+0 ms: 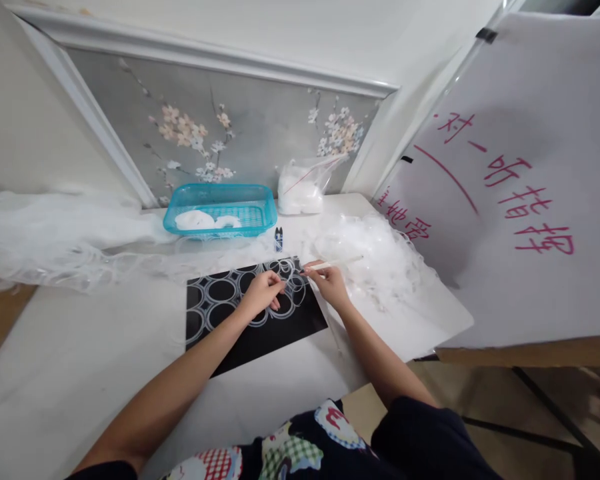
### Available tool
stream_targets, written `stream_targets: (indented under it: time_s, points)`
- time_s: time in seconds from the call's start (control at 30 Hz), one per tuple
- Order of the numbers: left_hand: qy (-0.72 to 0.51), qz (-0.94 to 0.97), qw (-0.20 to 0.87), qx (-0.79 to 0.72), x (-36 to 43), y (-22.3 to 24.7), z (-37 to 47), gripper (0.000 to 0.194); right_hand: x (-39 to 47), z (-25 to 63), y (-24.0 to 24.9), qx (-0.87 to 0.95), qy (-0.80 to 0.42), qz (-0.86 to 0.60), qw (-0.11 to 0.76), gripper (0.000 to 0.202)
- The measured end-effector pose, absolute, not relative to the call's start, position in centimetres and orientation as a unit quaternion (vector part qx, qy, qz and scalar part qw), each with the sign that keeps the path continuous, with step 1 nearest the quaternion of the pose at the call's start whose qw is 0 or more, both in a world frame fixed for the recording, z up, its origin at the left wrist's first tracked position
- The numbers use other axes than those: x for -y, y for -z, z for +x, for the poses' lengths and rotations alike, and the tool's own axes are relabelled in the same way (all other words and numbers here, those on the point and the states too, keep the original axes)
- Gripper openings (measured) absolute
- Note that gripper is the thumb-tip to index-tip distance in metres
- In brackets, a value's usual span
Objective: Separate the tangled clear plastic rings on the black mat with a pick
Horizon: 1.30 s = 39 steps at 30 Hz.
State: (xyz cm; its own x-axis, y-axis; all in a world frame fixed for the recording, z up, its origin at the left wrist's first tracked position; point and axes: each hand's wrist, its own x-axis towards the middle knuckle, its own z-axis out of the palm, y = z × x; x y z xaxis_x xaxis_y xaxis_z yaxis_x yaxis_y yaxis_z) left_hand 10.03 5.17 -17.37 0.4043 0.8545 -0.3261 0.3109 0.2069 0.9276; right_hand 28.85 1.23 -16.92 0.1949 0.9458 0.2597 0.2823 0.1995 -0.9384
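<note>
A black sheet (250,345) with a pattern of white rings (221,290) lies on the white table. Over its upper middle, my left hand (265,291) has its fingers curled together beside loose thin white loops (286,269); what they hold, if anything, is too small to make out. My right hand (329,281), at the sheet's upper right corner, is closed on a thin white stick (350,260) that points to the right. Its fingertips are close to the loops. Small blue snips (279,239) lie just beyond the sheet.
Behind the sheet stand a teal basket (220,233) with white pieces and a clear bag (301,190) of white material. Heaps of white netting lie at left (70,233) and right (385,257). A whiteboard (520,287) with red writing rises at the right.
</note>
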Motion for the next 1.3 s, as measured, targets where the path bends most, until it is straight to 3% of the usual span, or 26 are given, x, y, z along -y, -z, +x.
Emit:
stream_targets:
  time_s: [0.43, 0.53, 0.6, 0.67, 0.77, 0.87, 1.3]
  points:
    - [-0.231, 0.648, 0.526, -0.501, -4.3, 15.8, 10.0, 0.025, -0.3, 29.6, 16.6, 0.275, -0.427, -0.544, 0.667, 0.034]
    - [-0.260, 0.688, 0.424, -0.528, -6.1, 13.6, 8.2, 0.024, -0.1, 29.8, 16.0, 0.232, -0.471, -0.509, 0.682, 0.032]
    - [-0.270, 0.716, 0.280, -0.580, -8.2, 12.1, 6.2, 0.028, 0.0, 29.7, 15.8, 0.207, -0.507, -0.486, 0.681, 0.032]
    - [-0.245, 0.706, 0.171, -0.642, -10.5, 11.3, 4.1, 0.033, 0.1, 29.5, 15.6, 0.188, -0.541, -0.471, 0.671, 0.032]
    - [-0.137, 0.695, 0.099, -0.699, -13.1, 11.7, 1.9, 0.032, 0.1, 29.2, 15.6, 0.158, -0.581, -0.451, 0.658, 0.032]
    - [-0.058, 0.704, 0.083, -0.703, -14.0, 13.1, 1.2, 0.030, 0.0, 29.0, 15.8, 0.121, -0.623, -0.420, 0.648, 0.031]
    - [-0.036, 0.726, 0.099, -0.679, -14.0, 13.8, 1.6, 0.025, 0.1, 29.4, 15.4, 0.100, -0.715, -0.332, 0.607, 0.022]
